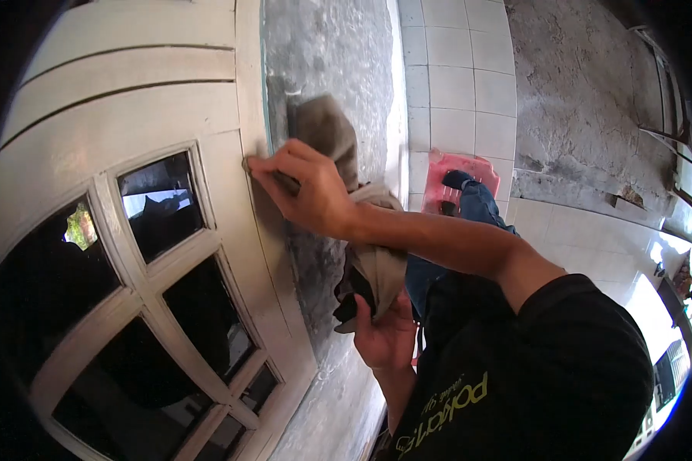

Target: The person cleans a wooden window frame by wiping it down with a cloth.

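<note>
- Fingers (273, 165) of the right hand (311, 192) are curled closed, pinching a small dark strip (287, 182) against the edge of the cream-painted wooden door (131, 100); what the strip is cannot be told.
- The left hand (384, 338), lower down, grips the bottom end of a crumpled grey cloth (327, 131), which runs up behind the right wrist.
- The door has dark glass panes (161, 203) set in cream bars.
- Beside the door stands a rough grey cement wall (323, 46).
- Beyond are white square tiles (461, 77), with a pink plastic stool (480, 169) under the person's jeans leg.
</note>
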Available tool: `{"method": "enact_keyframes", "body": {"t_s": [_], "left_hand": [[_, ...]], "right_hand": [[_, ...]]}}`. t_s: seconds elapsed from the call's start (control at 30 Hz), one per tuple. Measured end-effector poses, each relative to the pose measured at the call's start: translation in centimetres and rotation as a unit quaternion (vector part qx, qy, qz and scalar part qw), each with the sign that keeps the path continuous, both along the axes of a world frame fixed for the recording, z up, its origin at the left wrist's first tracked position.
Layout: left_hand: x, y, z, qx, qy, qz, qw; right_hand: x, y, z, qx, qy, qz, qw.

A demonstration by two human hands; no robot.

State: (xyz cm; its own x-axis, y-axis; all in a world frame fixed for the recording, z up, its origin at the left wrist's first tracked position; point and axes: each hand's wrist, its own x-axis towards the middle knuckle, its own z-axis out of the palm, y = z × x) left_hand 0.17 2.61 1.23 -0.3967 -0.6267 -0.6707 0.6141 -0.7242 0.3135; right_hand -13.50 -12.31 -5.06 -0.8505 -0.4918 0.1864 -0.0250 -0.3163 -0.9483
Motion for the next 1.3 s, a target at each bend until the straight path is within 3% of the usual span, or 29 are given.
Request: {"method": "enact_keyframes", "body": {"t_s": [0.03, 0.13, 0.2, 0.23, 0.43, 0.53, 0.63, 0.73, 0.77, 0.87, 1.0, 1.1, 1.2, 1.3], "left_hand": [[-0.2, 0.0, -0.2, 0.011, 0.001, -0.003, 1.0], [0.0, 0.4, -0.2, 0.04, 0.008, 0.008, 0.999], [-0.3, 0.0, -0.1, 0.042, 0.033, 0.029, 0.998], [-0.9, -0.3, 0.0, 0.003, 0.01, 0.039, 0.999], [-1.8, -0.6, 0.2, 0.016, -0.02, -0.008, 1.0], [-1.6, -0.5, -0.1, 0.011, -0.016, 0.0, 1.0], [-1.8, -1.5, 0.2, -0.012, 0.014, 0.001, 1.0], [-2.2, -2.0, 0.8, -0.026, 0.014, -0.007, 1.0], [-1.9, -1.8, 0.7, -0.022, 0.005, -0.01, 1.0], [-2.1, -1.2, 0.4, -0.022, -0.014, -0.02, 0.999], [-1.7, -1.6, 0.6, -0.008, 0.008, -0.002, 1.0], [-1.8, -2.5, 1.1, -0.011, 0.007, 0.004, 1.0], [-1.8, -1.9, 0.5, -0.025, -0.012, -0.034, 0.999], [-2.8, -1.5, 0.4, 0.001, -0.01, -0.019, 1.0]], "right_hand": [[0.2, 0.5, -0.1, -0.017, -0.022, 0.025, 0.999], [-4.4, -3.5, -1.9, -0.002, 0.039, -0.09, 0.995], [-7.5, -6.3, -1.7, -0.029, -0.047, -0.125, 0.991], [-7.1, -6.0, -1.5, 0.016, 0.018, -0.161, 0.987], [-2.3, -0.2, -0.4, 0.008, -0.003, 0.03, 1.0], [-5.8, -4.8, -2.1, 0.009, 0.023, -0.139, 0.99], [-8.1, -6.6, -1.2, 0.013, -0.045, -0.156, 0.987], [-4.7, -4.6, -1.6, -0.006, 0.051, -0.146, 0.988], [-3.4, -3.0, -0.7, -0.018, 0.028, -0.095, 0.995], [-4.0, -3.6, -1.3, -0.035, 0.039, -0.109, 0.993], [-8.7, -7.8, -1.4, 0.006, 0.005, -0.221, 0.975], [-6.3, -5.8, -0.8, 0.058, 0.038, -0.171, 0.983], [-3.6, -3.0, -0.5, -0.054, 0.006, -0.084, 0.995], [-7.3, -5.7, -1.6, 0.023, 0.051, -0.145, 0.988]]}}
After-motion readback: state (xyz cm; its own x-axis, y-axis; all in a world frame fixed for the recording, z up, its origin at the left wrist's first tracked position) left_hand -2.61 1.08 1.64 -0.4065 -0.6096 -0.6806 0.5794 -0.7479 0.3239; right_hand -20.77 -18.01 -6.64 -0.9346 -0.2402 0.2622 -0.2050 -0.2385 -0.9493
